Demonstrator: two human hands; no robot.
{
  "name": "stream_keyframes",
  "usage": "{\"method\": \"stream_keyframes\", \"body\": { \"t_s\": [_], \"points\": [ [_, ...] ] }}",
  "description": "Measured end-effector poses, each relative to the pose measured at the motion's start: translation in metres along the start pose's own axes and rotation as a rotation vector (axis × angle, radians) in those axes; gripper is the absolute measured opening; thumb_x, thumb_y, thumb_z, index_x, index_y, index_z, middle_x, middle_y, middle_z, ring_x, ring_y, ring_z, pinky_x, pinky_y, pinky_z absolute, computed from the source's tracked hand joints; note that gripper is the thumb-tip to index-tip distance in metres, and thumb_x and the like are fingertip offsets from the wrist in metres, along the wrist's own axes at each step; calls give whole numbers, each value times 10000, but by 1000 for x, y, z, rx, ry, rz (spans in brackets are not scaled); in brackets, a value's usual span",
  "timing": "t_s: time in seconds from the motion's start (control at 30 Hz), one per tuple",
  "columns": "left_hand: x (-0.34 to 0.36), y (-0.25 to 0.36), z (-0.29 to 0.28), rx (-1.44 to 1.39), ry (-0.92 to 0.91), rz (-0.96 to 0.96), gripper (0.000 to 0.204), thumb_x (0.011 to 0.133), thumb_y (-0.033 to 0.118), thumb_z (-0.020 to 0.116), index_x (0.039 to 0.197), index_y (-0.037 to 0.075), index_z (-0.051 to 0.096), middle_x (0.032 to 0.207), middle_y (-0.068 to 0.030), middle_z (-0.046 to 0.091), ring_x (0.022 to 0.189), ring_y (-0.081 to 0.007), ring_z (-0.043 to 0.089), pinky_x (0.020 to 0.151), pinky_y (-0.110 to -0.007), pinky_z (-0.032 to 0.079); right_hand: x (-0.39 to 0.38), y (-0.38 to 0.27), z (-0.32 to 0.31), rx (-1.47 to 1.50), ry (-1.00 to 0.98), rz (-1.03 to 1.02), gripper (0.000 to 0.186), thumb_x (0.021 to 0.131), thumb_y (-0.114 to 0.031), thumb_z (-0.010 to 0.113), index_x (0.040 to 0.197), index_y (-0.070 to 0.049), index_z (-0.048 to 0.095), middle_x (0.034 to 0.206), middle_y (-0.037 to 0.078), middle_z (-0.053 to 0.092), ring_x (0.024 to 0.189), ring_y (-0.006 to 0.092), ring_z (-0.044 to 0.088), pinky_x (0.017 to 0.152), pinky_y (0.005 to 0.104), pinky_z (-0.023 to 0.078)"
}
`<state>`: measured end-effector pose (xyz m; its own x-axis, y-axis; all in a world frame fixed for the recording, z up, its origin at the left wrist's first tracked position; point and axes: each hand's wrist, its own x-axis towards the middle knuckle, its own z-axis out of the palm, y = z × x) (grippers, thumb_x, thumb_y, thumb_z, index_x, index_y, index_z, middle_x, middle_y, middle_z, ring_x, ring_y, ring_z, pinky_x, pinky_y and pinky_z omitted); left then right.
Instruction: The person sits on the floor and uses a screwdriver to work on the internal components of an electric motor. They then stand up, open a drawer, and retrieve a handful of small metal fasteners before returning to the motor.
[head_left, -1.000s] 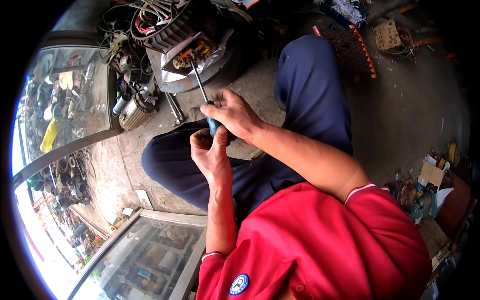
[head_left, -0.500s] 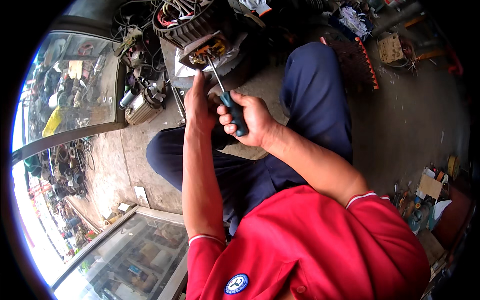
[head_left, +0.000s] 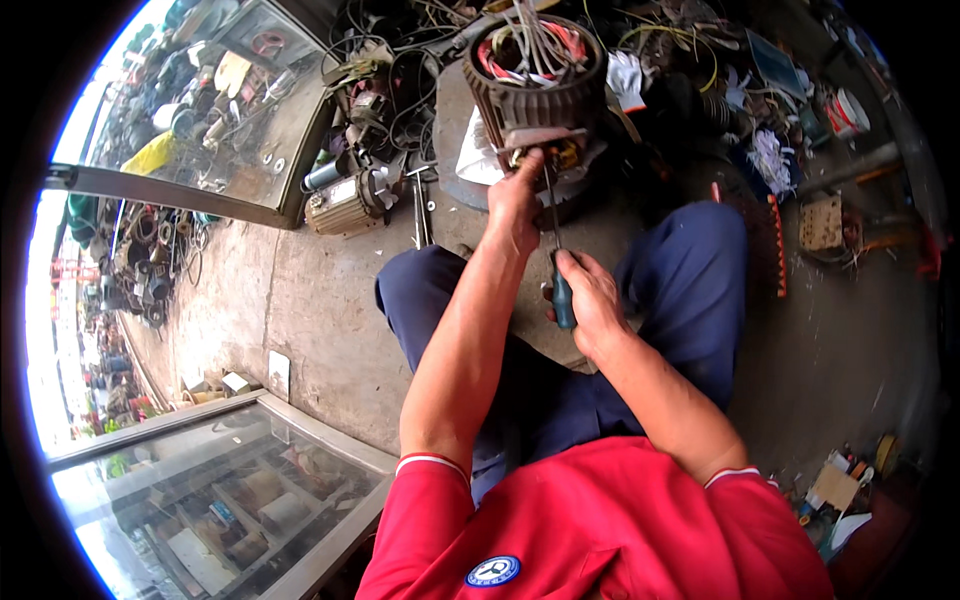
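Observation:
An electric motor [head_left: 535, 105] stands on end ahead of me, its round housing ribbed and a bundle of wires [head_left: 530, 50] rising from the open top. In its side is a terminal box [head_left: 565, 155] with yellow parts inside. My left hand [head_left: 515, 205] reaches to this box, thumb against the opening; the fingers look closed there, but what they hold is hidden. My right hand [head_left: 592, 300] is wrapped round the dark green handle of a screwdriver [head_left: 564, 290]. The screwdriver's long shaft points up at the box; its tip cannot be made out.
The motor rests on a round grey base [head_left: 455, 130] with white paper [head_left: 478, 150] beside it. A smaller motor [head_left: 345, 203] lies to the left, near a glass-topped cabinet [head_left: 330, 435]. White gloves [head_left: 626, 80] and tangled cables lie behind. A toothed orange-red edge [head_left: 778, 245] is at the right.
The view has shifted, bringing more of the motor into sight. My left hand has moved up onto the terminal box. My right hand still grips the screwdriver, now held more upright.

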<state>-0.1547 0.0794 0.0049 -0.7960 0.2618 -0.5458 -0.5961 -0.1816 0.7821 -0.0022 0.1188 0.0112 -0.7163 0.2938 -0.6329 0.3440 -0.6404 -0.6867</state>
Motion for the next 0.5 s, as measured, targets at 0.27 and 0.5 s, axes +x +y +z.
{"method": "stream_keyframes", "body": {
  "t_s": [0.27,0.5],
  "points": [
    [-1,-9,-4,59,9,164,396,902,403,631,1025,27,642,588,38,446,416,-70,332,389,-263,223,10,-5,-20,537,-368,294,298,973,-373,511,1015,-79,532,813,51,549,680,160,551,472,266,414],
    [1,-7,-6,55,4,146,382,903,301,650,1040,-55,653,900,-59,659,809,-127,547,752,-284,436,1,1,0,34,23,-43,245,946,-311,580,973,-70,553,768,35,549,668,160,582,508,296,474]
  ]
}}
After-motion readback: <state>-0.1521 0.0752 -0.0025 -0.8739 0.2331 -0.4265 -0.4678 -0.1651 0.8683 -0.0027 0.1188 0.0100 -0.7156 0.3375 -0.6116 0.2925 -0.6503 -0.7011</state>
